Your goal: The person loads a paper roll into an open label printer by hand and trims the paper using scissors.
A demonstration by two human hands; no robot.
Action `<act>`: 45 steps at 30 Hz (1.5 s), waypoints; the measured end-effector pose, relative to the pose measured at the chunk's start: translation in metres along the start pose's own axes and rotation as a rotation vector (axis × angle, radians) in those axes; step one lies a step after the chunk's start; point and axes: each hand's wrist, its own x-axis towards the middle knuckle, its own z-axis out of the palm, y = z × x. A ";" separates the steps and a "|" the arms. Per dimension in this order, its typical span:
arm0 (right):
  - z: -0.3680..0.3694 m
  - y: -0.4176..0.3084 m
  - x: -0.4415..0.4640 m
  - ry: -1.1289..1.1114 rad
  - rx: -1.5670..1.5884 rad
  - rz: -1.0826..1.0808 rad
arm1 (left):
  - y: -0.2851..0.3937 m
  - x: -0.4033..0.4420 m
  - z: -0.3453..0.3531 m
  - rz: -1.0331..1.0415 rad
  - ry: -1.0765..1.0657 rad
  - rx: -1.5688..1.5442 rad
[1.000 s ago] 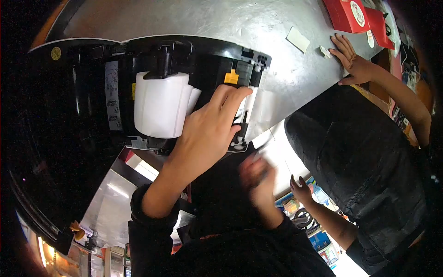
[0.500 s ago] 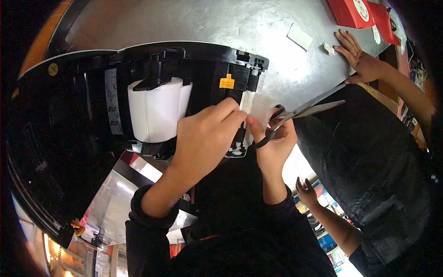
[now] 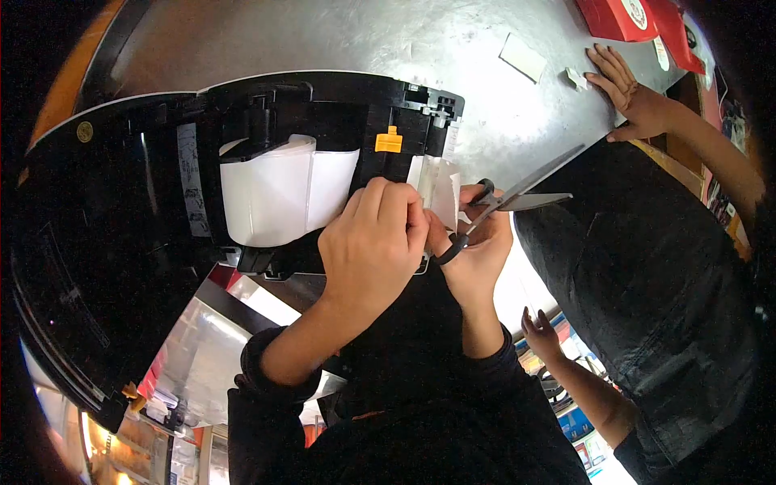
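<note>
A black machine (image 3: 323,93) lies open, with a roll of white paper (image 3: 263,198) mounted inside and a yellow tab (image 3: 389,140) to its right. From the roll a strip of paper runs right, under my left hand (image 3: 372,230), whose fingers are closed at the strip near the machine's right end. A torn paper end (image 3: 444,194) sticks out past that end. My right hand (image 3: 481,255) has scissors (image 3: 517,196) hooked on its fingers, blades apart and pointing up and right. Its thumb tip is close to my left fingers by the paper.
Another person's hand (image 3: 626,97) rests on the metal table (image 3: 364,40), beside a paper scrap (image 3: 576,78) and a pale rectangular card (image 3: 523,57). A red box (image 3: 618,18) stands at the upper right. That person's other hand (image 3: 541,333) hangs lower right.
My right hand has come up to the machine with the scissors. My left hand has shifted slightly, and the strip between roll and hand now shows wider and flatter. The machine appears slightly further left.
</note>
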 end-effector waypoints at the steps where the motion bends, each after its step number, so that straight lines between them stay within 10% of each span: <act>1: -0.001 0.001 0.000 -0.009 -0.007 0.004 | 0.001 -0.002 0.001 -0.023 0.004 0.007; 8: -0.010 -0.020 -0.024 0.043 -0.109 0.102 | 0.006 -0.003 0.004 -0.070 0.046 -0.015; 15: -0.053 -0.044 -0.094 -0.674 0.390 0.452 | -0.010 -0.001 -0.009 -0.065 -0.038 -0.229; 45: -0.007 -0.041 -0.105 -0.395 0.330 0.691 | -0.018 0.001 -0.005 0.131 0.042 -0.061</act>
